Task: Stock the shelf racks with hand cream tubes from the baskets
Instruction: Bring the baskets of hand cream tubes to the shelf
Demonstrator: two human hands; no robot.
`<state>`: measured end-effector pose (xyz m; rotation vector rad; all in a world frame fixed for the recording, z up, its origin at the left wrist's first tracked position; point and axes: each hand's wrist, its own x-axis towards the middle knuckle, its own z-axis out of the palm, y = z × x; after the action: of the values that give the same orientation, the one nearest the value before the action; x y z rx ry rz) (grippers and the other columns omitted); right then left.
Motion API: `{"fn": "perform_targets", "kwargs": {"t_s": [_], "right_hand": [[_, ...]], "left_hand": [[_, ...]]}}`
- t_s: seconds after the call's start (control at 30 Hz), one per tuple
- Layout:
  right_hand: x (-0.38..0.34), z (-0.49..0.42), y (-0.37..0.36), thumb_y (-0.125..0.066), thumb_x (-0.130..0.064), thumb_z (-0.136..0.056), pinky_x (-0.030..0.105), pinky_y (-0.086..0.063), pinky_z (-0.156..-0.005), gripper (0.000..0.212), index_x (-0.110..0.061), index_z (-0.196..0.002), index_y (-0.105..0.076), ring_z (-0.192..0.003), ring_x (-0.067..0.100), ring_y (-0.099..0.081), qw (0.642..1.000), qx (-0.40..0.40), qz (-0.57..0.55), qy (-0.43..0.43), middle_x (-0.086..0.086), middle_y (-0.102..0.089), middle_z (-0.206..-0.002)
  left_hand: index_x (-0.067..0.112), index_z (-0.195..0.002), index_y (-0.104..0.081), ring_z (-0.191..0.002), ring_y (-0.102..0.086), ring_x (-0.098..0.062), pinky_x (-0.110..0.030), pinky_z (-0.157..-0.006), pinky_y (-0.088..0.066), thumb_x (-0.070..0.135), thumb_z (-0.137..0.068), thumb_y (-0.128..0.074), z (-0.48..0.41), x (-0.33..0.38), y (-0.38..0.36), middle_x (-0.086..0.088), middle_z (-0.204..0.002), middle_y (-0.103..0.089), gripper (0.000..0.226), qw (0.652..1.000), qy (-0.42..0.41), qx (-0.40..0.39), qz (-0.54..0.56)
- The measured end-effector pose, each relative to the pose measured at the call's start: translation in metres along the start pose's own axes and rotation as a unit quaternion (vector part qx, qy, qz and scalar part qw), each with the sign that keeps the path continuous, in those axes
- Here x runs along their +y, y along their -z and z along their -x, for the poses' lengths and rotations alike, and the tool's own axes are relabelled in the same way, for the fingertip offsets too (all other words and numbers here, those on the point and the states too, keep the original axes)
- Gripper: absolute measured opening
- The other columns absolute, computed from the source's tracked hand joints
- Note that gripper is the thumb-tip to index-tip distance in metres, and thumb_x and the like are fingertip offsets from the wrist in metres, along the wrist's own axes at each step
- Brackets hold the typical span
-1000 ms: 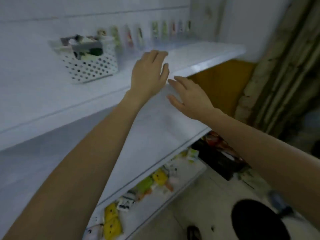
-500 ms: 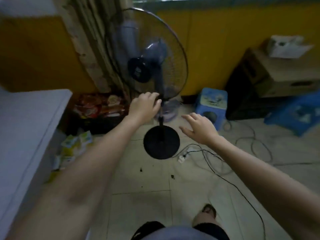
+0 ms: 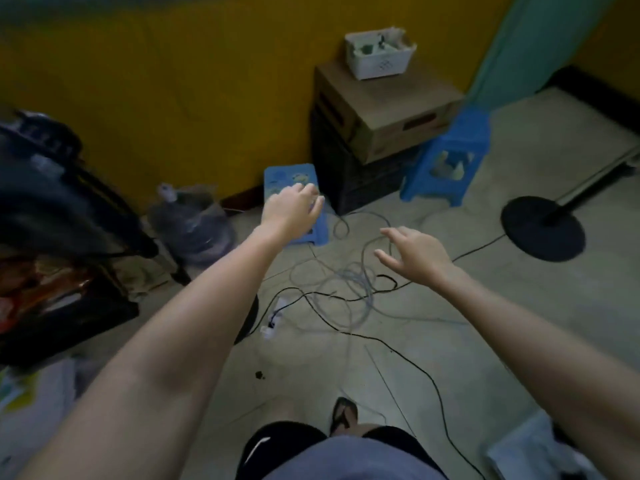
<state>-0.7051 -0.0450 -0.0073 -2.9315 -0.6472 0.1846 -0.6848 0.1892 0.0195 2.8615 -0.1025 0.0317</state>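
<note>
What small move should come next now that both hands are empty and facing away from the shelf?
Probably step toward the white basket on the cardboard box by the yellow wall, treading carefully. The left hand and right hand are both open and hold nothing, the basket seems to hold more stock, and loose cables lie tangled on the floor between the person and it.

Single head-worn wide-angle view, looking forward and down, floor (image 3: 433,341) below, yellow wall (image 3: 173,81) beyond, forearms close
</note>
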Motion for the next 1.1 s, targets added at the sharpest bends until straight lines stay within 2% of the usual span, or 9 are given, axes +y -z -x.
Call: {"fn": "perform_targets", "kwargs": {"t_s": [0.27,0.47,0.6,0.8,0.93,1.1], "right_hand": [[0.068,-0.071,0.018,-0.042,-0.047,-0.093,0.035,-0.047,-0.084,0.055,-0.016,-0.138,-0.039,-0.111,0.024,-0.056,1.0,0.007,0.01,-0.005,0.007,-0.055,-0.125],[0.113,-0.169,0.044,-0.043,-0.045,-0.094,0.033,-0.046,-0.079,0.053,-0.017,-0.138,-0.04,-0.11,0.022,-0.056,0.999,0.028,0.018,-0.003,0.005,-0.056,-0.125],[0.153,-0.244,0.078,-0.043,-0.045,-0.094,0.031,-0.045,-0.076,0.054,-0.018,-0.14,-0.038,-0.109,0.021,-0.055,0.998,0.053,-0.017,-0.023,0.004,-0.054,-0.123],[0.222,-0.33,0.107,-0.04,-0.051,-0.093,0.032,-0.044,-0.083,0.058,-0.021,-0.142,-0.033,-0.117,0.021,-0.05,0.993,0.041,-0.026,-0.103,0.004,-0.049,-0.131],[0.261,-0.362,0.112,-0.04,-0.051,-0.093,0.031,-0.043,-0.085,0.057,-0.021,-0.141,-0.033,-0.119,0.021,-0.048,0.986,0.035,-0.051,-0.156,0.004,-0.05,-0.13],[0.316,-0.412,0.118,-0.04,-0.053,-0.092,0.037,-0.049,-0.086,0.058,-0.022,-0.141,-0.034,-0.12,0.021,-0.047,0.975,0.038,-0.101,-0.193,0.003,-0.047,-0.134]], "left_hand": [[0.015,-0.13,-0.045,-0.11,-0.05,-0.027,-0.037,-0.08,-0.043,0.036,-0.098,-0.033,-0.118,0.045,-0.018,-0.01,-0.119,-0.052,0.04,0.999,-0.05,-0.008,-0.02],[0.015,-0.134,-0.041,-0.112,-0.049,-0.029,-0.034,-0.074,-0.042,0.035,-0.098,-0.037,-0.252,0.057,-0.005,-0.011,-0.121,-0.05,0.042,0.996,-0.074,0.007,-0.044],[0.018,-0.137,-0.039,-0.12,-0.045,-0.031,-0.038,-0.083,-0.044,0.041,-0.098,-0.032,-0.354,0.069,0.007,-0.012,-0.128,-0.048,0.045,0.997,-0.077,0.012,-0.019],[0.019,-0.138,-0.037,-0.124,-0.043,-0.031,-0.042,-0.094,-0.04,0.049,-0.097,-0.028,-0.473,0.081,0.009,-0.012,-0.135,-0.045,0.052,0.997,-0.071,0.004,-0.012],[0.017,-0.135,-0.04,-0.124,-0.044,-0.031,-0.042,-0.092,-0.041,0.05,-0.096,-0.028,-0.522,0.093,-0.004,-0.012,-0.136,-0.045,0.053,0.996,-0.088,-0.005,-0.021],[0.017,-0.134,-0.041,-0.123,-0.046,-0.031,-0.041,-0.091,-0.042,0.052,-0.095,-0.028,-0.574,0.098,-0.028,-0.011,-0.136,-0.047,0.054,0.996,-0.082,-0.01,-0.025]]}}
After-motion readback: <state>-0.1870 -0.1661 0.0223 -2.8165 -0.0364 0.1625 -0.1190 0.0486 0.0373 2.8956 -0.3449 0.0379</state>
